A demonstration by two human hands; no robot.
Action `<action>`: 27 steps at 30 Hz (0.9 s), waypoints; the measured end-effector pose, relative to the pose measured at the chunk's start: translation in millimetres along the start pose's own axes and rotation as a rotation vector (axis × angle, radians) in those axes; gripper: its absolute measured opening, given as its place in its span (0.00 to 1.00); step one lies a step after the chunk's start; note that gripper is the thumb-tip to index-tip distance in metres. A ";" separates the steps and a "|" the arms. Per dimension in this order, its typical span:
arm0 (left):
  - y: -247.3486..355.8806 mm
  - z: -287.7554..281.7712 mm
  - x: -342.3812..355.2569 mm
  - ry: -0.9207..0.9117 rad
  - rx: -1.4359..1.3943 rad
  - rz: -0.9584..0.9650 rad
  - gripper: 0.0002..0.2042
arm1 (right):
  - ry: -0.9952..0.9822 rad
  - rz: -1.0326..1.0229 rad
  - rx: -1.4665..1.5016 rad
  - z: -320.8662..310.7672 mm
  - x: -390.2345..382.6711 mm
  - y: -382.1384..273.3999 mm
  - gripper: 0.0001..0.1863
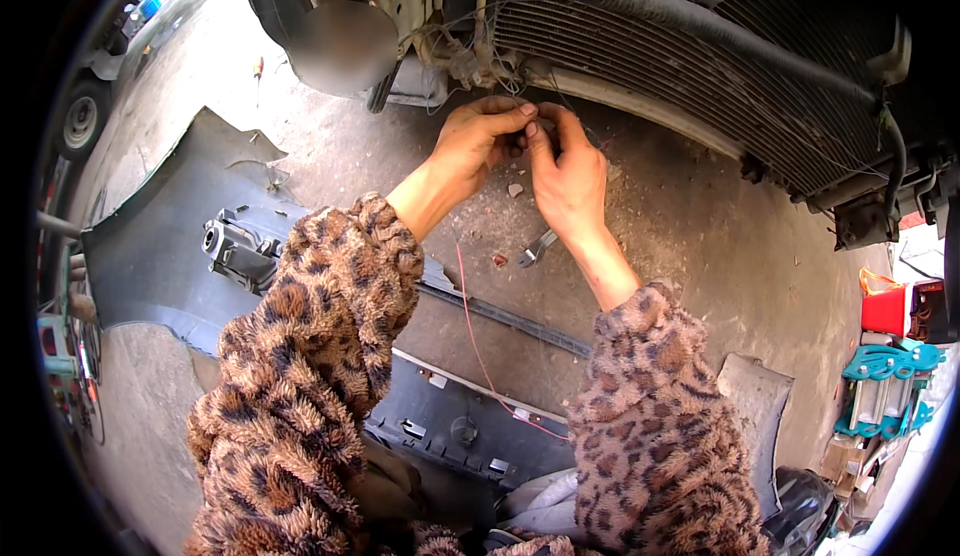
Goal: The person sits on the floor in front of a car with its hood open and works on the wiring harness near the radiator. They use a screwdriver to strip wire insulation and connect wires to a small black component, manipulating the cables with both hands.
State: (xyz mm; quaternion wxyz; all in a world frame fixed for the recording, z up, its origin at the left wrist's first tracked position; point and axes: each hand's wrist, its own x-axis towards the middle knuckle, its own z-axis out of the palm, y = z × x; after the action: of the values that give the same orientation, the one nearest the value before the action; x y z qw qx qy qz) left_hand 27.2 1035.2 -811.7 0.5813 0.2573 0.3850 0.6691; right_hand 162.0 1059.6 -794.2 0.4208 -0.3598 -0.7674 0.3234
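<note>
My left hand (472, 146) and my right hand (570, 168) meet at the fingertips just below the car's stripped front end. Both are closed in a pinch on what looks like a thin wire, mostly hidden by the fingers. Right above them hangs a tangle of thin wires (500, 74) beside the finned radiator (640, 66). Under my right wrist, an open-end wrench (538, 248) lies on the floor. A thin red wire (468, 321) trails down between my forearms, across the dark plastic bumper (450, 426).
A large grey bumper piece (150, 246) lies on the left, with a black lamp housing (240, 248) on it. A screwdriver (259, 68) rests farther off. At the right stand a teal metal tool (888, 386) and a red box (885, 306). A wheel (83, 121) shows far left.
</note>
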 end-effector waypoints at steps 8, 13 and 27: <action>10.7 -8.1 -12.2 -0.058 -0.104 -0.064 0.08 | -0.036 0.031 -0.084 1.2 -9.8 -2.3 0.08; 11.5 -17.5 -14.8 -0.111 -0.167 -0.147 0.07 | -0.057 -0.007 -0.016 8.7 -15.1 4.5 0.10; 0.1 -40.0 -12.2 -0.087 0.017 -0.090 0.05 | -0.054 -0.008 -0.169 24.8 -27.9 -3.0 0.10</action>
State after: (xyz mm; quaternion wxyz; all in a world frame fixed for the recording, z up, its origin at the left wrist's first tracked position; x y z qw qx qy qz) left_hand -2.2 1014.6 -833.2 0.6247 0.2736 0.3764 0.6270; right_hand 150.2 1030.2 -814.1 0.3694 -0.3820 -0.8046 0.2652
